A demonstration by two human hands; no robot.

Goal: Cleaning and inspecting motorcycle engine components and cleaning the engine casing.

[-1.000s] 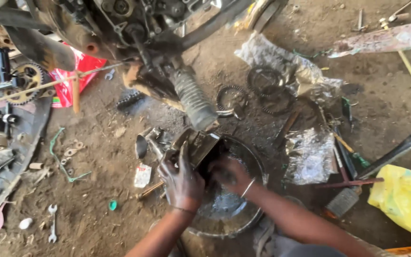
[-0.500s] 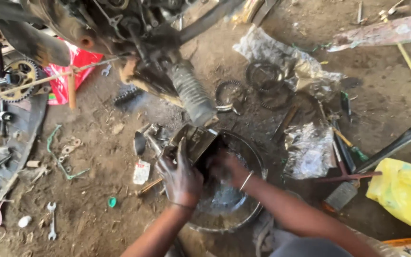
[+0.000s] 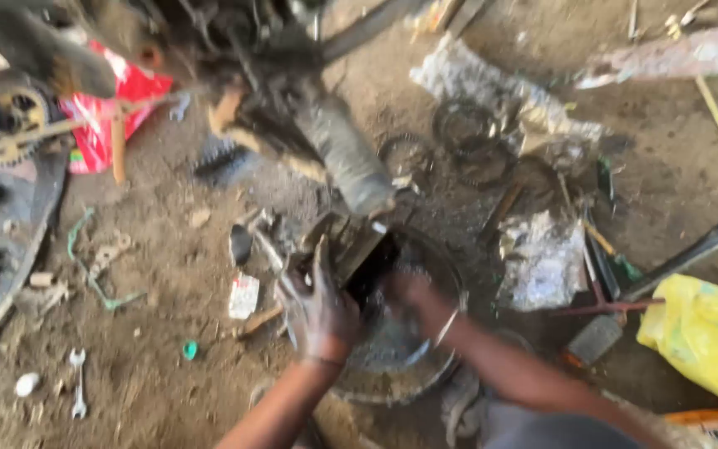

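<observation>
My left hand, black with grease, grips a dark metal engine part that stands tilted on the near-left rim of a round metal basin on the dirt floor. My right hand reaches into the basin beside that part; its fingers are blurred and partly hidden, and a thin bangle sits on the wrist. What it holds cannot be made out. The whole view is motion-blurred.
A motorcycle frame with a ribbed grey boot hangs over the basin. A red bag and sprocket lie left, a spanner near left. Crumpled plastic, rings, tools and a yellow bag lie right.
The view has shifted slightly and become more blurred. Both hands stay at the engine part and basin, with my left hand still gripping the part.
</observation>
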